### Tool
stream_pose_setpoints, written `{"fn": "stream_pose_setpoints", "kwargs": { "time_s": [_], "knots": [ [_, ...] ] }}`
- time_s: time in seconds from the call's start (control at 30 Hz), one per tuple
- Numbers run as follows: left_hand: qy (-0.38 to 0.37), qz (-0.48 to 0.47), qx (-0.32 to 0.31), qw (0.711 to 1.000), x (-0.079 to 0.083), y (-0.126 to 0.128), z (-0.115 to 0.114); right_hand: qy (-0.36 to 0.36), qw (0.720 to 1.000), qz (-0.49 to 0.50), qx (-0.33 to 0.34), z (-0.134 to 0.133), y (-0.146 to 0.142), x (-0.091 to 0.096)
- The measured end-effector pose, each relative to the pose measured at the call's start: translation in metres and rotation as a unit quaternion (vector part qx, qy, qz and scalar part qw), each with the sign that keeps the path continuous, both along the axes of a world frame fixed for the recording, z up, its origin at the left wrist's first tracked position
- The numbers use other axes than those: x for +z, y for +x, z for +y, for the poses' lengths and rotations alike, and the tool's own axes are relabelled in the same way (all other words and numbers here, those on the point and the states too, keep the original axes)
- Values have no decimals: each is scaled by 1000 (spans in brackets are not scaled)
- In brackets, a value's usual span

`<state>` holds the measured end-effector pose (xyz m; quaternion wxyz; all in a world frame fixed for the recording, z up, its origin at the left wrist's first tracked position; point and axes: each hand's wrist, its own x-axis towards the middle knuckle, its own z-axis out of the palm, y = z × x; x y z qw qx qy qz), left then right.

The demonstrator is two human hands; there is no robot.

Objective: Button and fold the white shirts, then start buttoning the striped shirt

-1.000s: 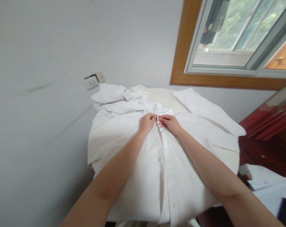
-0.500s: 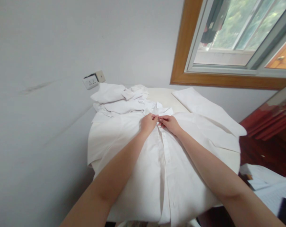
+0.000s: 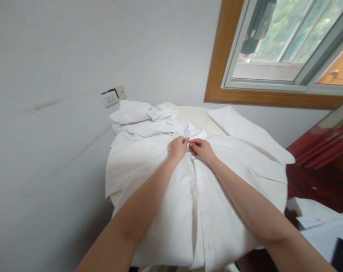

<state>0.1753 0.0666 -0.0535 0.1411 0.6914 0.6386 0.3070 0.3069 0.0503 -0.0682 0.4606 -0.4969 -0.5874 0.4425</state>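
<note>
A white button-front shirt [image 3: 162,211] lies spread over the round table, its collar end away from me and its front placket running toward me. The placket edges are apart lower down, with small buttons along the right-hand strip. High on the placket, just below the collar, my left hand [image 3: 179,147] pinches the fabric. Right beside it my right hand [image 3: 202,148] has its fingertips closed on the other front edge, the two hands nearly touching. Whatever small part sits between the fingertips is too small to make out.
More crumpled white cloth [image 3: 143,121] lies at the table's back left, by the wall socket [image 3: 110,98]. The cream tabletop [image 3: 198,113] shows at the back. A wood-framed window [image 3: 262,96] is at upper right; papers [image 3: 324,226] and a red curtain [image 3: 324,147] are at right.
Both hands stay at the same spot on the placket. The right fingers have shifted slightly and curled a little more. The shirt lies as before.
</note>
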Motion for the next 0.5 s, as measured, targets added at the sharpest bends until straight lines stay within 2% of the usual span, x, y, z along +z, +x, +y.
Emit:
{"fn": "stream_pose_setpoints", "kwargs": {
  "time_s": [0.17,0.3,0.5],
  "knots": [
    [4,9,11,1000,0,2,-2,2,1000,6,-30,0,-3,-1],
    [-13,-2,4,1000,3,2,-2,-2,998,-28,-61,0,-5,0],
    [-26,-12,-7,1000,3,0,0,23,995,-72,-60,0,-3,-2]
  ]
}}
